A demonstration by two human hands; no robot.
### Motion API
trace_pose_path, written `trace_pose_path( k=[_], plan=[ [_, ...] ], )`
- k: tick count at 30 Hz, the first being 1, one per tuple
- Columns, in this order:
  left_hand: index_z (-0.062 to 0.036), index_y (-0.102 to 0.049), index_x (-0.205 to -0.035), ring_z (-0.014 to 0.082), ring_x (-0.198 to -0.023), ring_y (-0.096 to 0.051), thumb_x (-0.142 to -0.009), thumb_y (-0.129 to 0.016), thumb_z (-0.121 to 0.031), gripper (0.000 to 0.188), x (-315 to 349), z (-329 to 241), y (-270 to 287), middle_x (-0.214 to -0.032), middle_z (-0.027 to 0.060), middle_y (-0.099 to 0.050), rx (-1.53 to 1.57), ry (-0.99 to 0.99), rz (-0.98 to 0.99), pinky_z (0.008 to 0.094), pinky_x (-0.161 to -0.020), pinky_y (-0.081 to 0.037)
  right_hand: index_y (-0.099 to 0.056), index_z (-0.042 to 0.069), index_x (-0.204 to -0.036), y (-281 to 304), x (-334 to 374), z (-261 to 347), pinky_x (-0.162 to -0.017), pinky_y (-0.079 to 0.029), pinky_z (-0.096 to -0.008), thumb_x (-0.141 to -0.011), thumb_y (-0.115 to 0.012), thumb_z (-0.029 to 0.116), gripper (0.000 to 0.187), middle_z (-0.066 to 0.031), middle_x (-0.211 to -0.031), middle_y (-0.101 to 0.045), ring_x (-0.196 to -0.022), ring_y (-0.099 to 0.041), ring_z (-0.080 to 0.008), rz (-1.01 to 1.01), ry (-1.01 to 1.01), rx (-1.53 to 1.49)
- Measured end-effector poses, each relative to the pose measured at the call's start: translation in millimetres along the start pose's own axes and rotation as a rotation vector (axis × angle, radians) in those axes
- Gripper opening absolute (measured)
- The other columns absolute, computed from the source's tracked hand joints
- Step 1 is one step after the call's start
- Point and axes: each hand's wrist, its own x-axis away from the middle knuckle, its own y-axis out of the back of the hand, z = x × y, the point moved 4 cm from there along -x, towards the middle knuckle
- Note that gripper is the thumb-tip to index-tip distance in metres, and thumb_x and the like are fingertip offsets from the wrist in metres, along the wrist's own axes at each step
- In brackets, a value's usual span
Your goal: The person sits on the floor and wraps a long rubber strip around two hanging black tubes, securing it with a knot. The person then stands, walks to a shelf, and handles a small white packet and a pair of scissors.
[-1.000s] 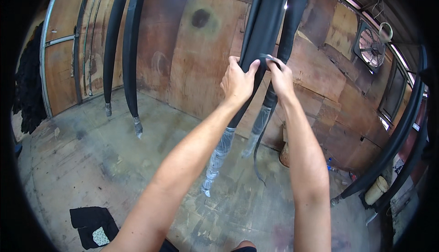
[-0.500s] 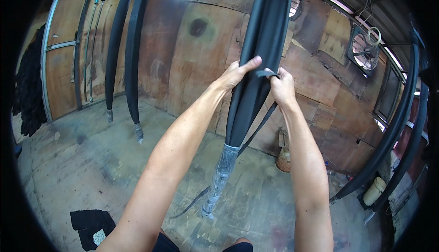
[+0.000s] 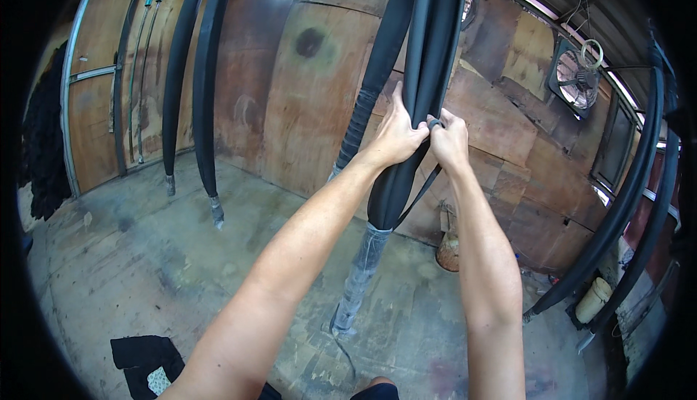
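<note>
A long, folded black bundle (image 3: 425, 44), of rubber or cloth, hangs in front of me. Its lower end is wrapped in a grey, translucent covering (image 3: 364, 266). My left hand (image 3: 398, 135) grips the bundle from the left side, its thumb close to my right hand. Closed around a narrow black strip (image 3: 420, 195), my right hand (image 3: 448, 139) presses against the bundle's right side. The strip's lower part runs down behind the bundle, and its tail trails near the floor. Left of the bundle hangs a separate black length (image 3: 361, 113) with a ribbed wrapping, partly hidden by my left hand.
More black lengths (image 3: 208, 88) hang at the left, and others (image 3: 624, 233) at the right. A fan (image 3: 577, 80) is set in the wooden wall. Dark cloth (image 3: 141, 360) lies on the floor, with a rusty container (image 3: 448, 253) by the wall.
My left hand has shifted right and down, bringing its thumb next to my right hand. The bundle is squeezed narrower there, its wrapped end has swung right, and the separate length has come into view.
</note>
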Motion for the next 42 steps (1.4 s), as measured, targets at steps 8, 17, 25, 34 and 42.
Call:
trace_pose_path(
  k=[8, 17, 25, 34, 42],
  plan=[
    [0.0042, 0.005, -0.156, 0.0528, -0.123, -0.052, -0.089, -0.066, -0.011, 0.099, 11, 8, -20, -0.147, 0.0369, -0.032, -0.462, 0.045, -0.080, 0.0552, -0.100, -0.051, -0.071, -0.008, -0.107, -2, -9, 4, -0.079, -0.053, -0.0405, -0.087, -0.062, 0.067, 0.077, -0.0166, -0.090, -0.072, -0.088, -0.069, -0.0281, 0.242, -0.266, 0.025],
    [0.0061, -0.018, -0.154, 0.0457, -0.138, -0.041, -0.100, -0.050, -0.014, 0.066, 17, 15, -49, -0.158, 0.0320, -0.025, -0.628, 0.155, -0.147, 0.0517, -0.112, -0.039, -0.077, -0.002, -0.097, -21, -22, 14, -0.090, -0.053, -0.0488, -0.078, -0.070, 0.068, 0.073, -0.0262, -0.103, -0.074, -0.103, -0.071, -0.0399, 0.036, -0.310, 0.336],
    [0.0141, -0.010, -0.154, 0.0384, -0.146, -0.037, -0.083, -0.074, -0.019, 0.101, 15, 43, -41, -0.152, 0.0357, -0.033, 0.092, 0.227, -0.039, 0.0426, -0.120, -0.030, -0.079, 0.001, -0.104, -10, -27, -16, -0.086, -0.052, -0.0413, -0.089, -0.071, 0.049, 0.051, -0.0237, -0.095, -0.076, -0.096, -0.074, -0.0332, 0.035, -0.249, 0.139],
    [0.0028, -0.067, -0.118, 0.0167, -0.092, -0.069, -0.075, -0.088, -0.030, 0.058, -26, 80, -58, -0.104, 0.0113, -0.073, 0.395, 0.362, 0.294, 0.0310, -0.081, -0.057, -0.076, -0.005, -0.106, 2, -45, -67, -0.077, -0.051, -0.0331, -0.098, -0.067, 0.036, 0.043, -0.0096, -0.085, -0.075, -0.080, -0.062, -0.0127, 0.160, -0.130, -0.109],
    [0.0067, -0.074, -0.092, 0.0155, -0.073, -0.068, -0.073, -0.081, -0.019, 0.033, -28, 83, -113, -0.082, 0.0115, -0.072, 0.413, 0.467, 0.180, 0.0322, -0.062, -0.054, -0.072, -0.003, -0.118, 23, -50, -87, -0.086, -0.051, -0.0344, -0.100, -0.062, 0.045, 0.052, -0.0154, -0.094, -0.075, -0.088, -0.068, -0.0203, 0.109, -0.091, 0.039]
  ],
)
